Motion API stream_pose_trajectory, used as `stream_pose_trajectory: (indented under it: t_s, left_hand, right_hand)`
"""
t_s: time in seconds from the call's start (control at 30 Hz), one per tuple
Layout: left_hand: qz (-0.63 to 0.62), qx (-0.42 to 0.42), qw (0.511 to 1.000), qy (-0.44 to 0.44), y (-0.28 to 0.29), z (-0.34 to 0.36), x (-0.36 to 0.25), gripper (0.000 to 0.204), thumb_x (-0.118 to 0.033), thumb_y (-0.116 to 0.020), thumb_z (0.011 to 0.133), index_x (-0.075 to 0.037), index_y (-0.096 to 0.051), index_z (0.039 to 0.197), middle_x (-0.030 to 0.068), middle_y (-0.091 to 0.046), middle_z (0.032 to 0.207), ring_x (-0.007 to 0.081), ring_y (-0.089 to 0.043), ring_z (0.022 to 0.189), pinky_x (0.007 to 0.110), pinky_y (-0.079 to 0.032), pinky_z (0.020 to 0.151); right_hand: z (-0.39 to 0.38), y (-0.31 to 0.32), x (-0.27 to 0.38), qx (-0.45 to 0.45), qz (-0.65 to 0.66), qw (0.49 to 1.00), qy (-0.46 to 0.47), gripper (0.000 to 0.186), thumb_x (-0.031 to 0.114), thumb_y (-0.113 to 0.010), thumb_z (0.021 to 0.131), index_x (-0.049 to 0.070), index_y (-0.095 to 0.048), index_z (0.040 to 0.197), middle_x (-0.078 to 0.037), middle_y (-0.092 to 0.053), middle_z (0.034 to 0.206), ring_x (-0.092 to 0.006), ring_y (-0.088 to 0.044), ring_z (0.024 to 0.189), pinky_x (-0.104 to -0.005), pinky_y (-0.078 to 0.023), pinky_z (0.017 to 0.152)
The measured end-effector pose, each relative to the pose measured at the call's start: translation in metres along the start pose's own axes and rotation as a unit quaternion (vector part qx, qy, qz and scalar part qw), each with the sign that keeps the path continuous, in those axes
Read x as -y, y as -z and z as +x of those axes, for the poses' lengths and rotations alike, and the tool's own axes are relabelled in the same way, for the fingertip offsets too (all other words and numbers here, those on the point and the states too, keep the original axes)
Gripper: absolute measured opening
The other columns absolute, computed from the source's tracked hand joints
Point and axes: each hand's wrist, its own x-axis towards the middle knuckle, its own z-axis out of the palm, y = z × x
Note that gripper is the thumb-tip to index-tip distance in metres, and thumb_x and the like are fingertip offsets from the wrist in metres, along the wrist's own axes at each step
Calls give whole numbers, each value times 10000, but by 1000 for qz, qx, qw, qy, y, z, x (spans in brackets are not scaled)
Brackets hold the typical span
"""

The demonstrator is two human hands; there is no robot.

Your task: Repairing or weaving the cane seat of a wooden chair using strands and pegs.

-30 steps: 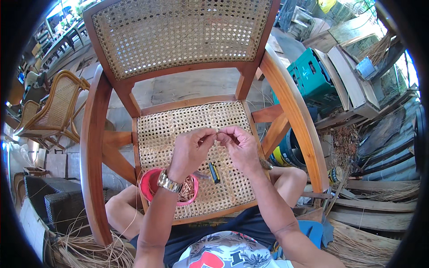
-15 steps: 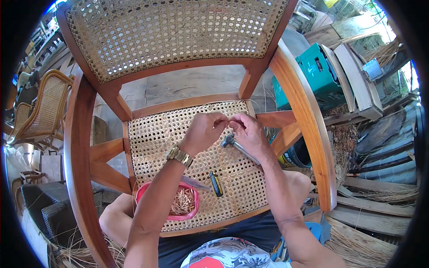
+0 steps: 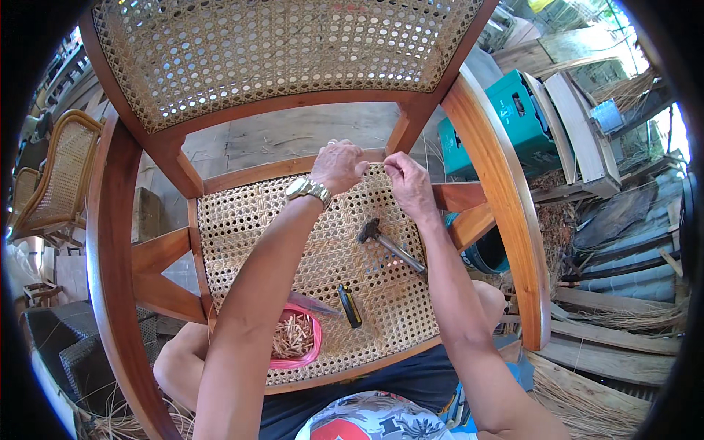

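Observation:
Before me is a wooden armchair whose cane seat [image 3: 293, 227] has an open woven pattern. My left hand [image 3: 339, 166], wearing a metal wristwatch [image 3: 309, 191], is at the seat's back rail with its fingers bent; what they hold, if anything, is hidden. Beside it, at the far right corner, my right hand [image 3: 411, 185] pinches thumb against fingers on something too small to make out. A hammer [image 3: 390, 247] lies on the cane, near my right forearm. Closer to me rest a black-and-yellow utility knife [image 3: 350, 306] and a pink-rimmed container [image 3: 317, 345] of short wooden pegs [image 3: 294, 336].
The chair's right arm [image 3: 502, 198] and left arm [image 3: 114, 249] flank my forearms, and its cane backrest [image 3: 286, 51] rises ahead. Teal crates [image 3: 513, 121] stand at the right, near piled boards [image 3: 616, 341]. Another cane chair [image 3: 62, 169] is at the left.
My hands, close together over the seat before, have moved away toward the back rail and drawn apart. More of the hammer shows now.

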Motion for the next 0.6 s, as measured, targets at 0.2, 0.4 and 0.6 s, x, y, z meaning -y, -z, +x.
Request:
stream_pose_trajectory:
  t_s: [0.2,0.4,0.6]
  left_hand:
    - [46,60,997,21,-10,13,-4,162,-239,-684,852,-109,-762,908,135,-651,1074,348,-599,1085,452,-491,967]
    - [84,60,994,30,-17,18,-2,141,-207,-682,843,-97,-759,886,145,-618,1098,340,-596,1102,462,-501,955]
    - [99,62,993,25,-19,21,-2,149,-196,-673,869,-82,-758,913,147,-607,1100,346,-591,1113,470,-504,937]
  right_hand:
    - [11,-4,-10,21,-63,997,-51,66,127,-637,943,72,-633,979,-164,-686,900,-376,-678,863,-449,-527,740]
    - [17,-5,-14,40,-85,991,-93,97,181,-644,943,101,-649,999,-184,-710,914,-389,-692,887,-465,-533,734]
    - [20,-4,-19,65,-102,987,-110,104,200,-642,948,121,-678,1006,-182,-718,921,-382,-697,903,-461,-539,743]
